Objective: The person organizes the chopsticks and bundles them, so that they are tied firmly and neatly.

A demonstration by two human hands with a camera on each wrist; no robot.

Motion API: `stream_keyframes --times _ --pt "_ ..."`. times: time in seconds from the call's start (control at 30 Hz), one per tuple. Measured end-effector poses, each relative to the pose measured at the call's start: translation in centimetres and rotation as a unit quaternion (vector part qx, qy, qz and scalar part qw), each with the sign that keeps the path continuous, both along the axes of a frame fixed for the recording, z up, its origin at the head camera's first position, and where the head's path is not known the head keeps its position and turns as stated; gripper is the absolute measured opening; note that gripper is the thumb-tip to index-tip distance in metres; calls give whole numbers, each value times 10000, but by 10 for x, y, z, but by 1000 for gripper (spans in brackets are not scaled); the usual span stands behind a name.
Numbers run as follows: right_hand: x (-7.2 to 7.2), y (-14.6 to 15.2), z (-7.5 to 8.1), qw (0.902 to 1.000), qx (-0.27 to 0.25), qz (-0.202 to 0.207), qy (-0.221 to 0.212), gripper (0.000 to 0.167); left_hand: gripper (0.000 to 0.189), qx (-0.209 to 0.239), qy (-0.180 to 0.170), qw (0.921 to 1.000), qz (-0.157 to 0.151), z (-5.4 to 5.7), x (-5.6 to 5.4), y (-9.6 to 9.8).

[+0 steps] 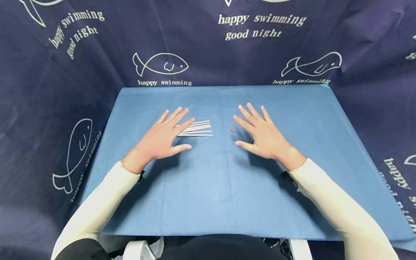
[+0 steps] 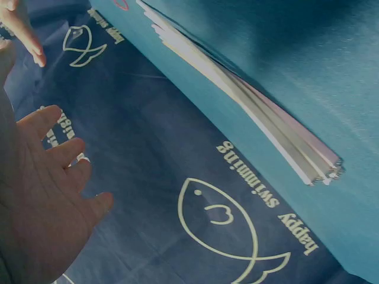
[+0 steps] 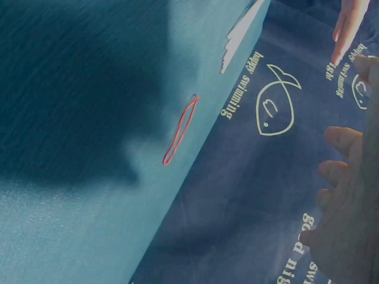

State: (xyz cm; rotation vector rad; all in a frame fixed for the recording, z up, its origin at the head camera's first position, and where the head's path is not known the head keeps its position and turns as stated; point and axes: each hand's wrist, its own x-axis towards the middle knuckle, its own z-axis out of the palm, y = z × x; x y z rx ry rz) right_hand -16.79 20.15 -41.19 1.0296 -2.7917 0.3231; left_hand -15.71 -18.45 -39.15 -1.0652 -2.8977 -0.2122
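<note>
My left hand (image 1: pixel 159 137) hovers palm down with its fingers spread, partly covering a bundle of thin white sticks (image 1: pixel 202 127) in the head view. Stretched out side by side, the sticks (image 2: pixel 260 112) show their full length in the left wrist view; whether they are paper or plastic I cannot tell. My right hand (image 1: pixel 266 137) is likewise spread above the cloth and holds nothing. Just beyond its fingertips lies a thin red loop, like a rubber band (image 3: pixel 176 131), partly hidden by the fingers in the head view. Neither hand touches anything.
A blue cloth (image 1: pixel 208 202) covers the table. Dark blue curtains (image 1: pixel 208 68) with fish drawings and lettering hang at the back and sides. White chair-like parts (image 1: pixel 138 251) and dark clothing show below the front edge.
</note>
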Motion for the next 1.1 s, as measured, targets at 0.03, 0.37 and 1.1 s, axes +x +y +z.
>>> stream_keyframes --times 0.03,0.37,1.1 --pt "0 -1 -1 10000 -10 22 -12 85 87 1 -6 10000 9 1 1 -1" --pt "-1 -14 -6 9999 -104 83 -71 83 86 -130 31 9999 105 6 6 -10" --pt "3 -1 -10 9996 -126 -64 -261 86 72 -830 -864 9915 511 -33 -44 -24"
